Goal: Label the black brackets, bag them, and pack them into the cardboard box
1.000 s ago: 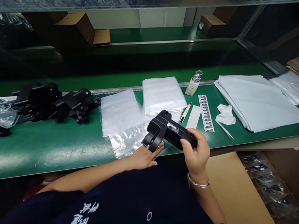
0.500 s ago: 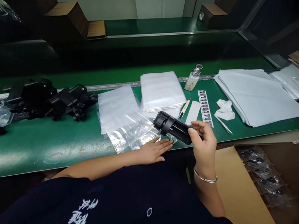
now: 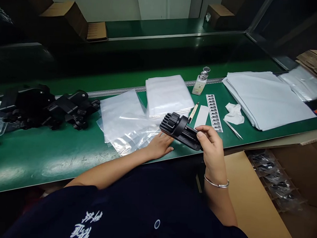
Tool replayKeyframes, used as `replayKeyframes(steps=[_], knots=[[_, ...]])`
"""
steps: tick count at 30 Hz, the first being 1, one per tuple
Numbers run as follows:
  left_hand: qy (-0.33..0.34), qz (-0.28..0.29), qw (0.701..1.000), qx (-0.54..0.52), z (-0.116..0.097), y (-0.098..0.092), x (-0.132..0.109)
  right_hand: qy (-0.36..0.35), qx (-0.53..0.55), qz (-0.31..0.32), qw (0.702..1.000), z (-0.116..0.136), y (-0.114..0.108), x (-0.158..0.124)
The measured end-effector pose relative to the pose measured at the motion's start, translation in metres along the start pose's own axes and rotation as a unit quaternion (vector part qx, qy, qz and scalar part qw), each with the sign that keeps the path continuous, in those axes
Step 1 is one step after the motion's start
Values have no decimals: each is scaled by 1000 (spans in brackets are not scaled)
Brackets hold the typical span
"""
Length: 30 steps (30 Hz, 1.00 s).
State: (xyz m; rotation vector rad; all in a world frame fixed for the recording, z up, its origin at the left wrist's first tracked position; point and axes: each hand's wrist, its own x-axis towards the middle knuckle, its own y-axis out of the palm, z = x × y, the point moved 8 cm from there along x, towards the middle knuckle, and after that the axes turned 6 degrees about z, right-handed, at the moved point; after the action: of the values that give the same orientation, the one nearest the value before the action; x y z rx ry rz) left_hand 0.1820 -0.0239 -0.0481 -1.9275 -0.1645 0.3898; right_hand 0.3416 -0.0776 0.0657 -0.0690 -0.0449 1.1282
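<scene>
My right hand point(image 3: 211, 143) grips one end of a long black plastic part point(image 3: 179, 129) with a ribbed head, holding it tilted just above the green table point(image 3: 55, 153). My left hand point(image 3: 160, 146) lies flat on the table with its fingers stretched out, under the part's ribbed end and touching the edge of a clear plastic bag point(image 3: 129, 132). A pile of clear bags spreads to the left of that hand. A silver bracelet sits on my right wrist.
Black plastic parts point(image 3: 44, 108) are heaped at the left. Behind lie a stack of white bags point(image 3: 168, 95), a small bottle point(image 3: 199, 84), a label strip point(image 3: 214, 107), a pen point(image 3: 193, 112), tweezers point(image 3: 233, 130), a white cloth point(image 3: 234, 114) and large white sheets point(image 3: 268, 98). A cardboard box point(image 3: 251, 202) with bagged parts stands at lower right.
My right hand has turned the black part and brought it lower over the bags. My left hand has let go of the part's end and now lies flat on the table.
</scene>
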Motion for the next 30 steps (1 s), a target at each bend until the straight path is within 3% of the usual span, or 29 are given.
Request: replayKeyframes(steps=[4, 8, 12, 16, 20, 26, 30], knots=[[52, 17, 998, -5, -8, 4, -4, 1, 10, 16, 1000, -2, 3, 2], [-36, -1, 999, 8, 9, 1, -9, -3, 20, 24, 999, -1, 6, 2], [23, 5, 1000, -3, 5, 0, -16, -3, 29, 30, 999, -1, 7, 3], [-85, -32, 996, 2, 27, -9, -21, -8, 38, 26, 999, -5, 8, 4], [25, -12, 1000, 12, 7, 0, -28, -35, 67, 25, 997, -14, 8, 5], [-114, -118, 986, 15, 44, -24, -47, -111, 146, 28, 983, -39, 5, 4], [-209, -95, 973, 13, 59, -21, -68, -139, 117, 36, 983, -50, 3, -1]])
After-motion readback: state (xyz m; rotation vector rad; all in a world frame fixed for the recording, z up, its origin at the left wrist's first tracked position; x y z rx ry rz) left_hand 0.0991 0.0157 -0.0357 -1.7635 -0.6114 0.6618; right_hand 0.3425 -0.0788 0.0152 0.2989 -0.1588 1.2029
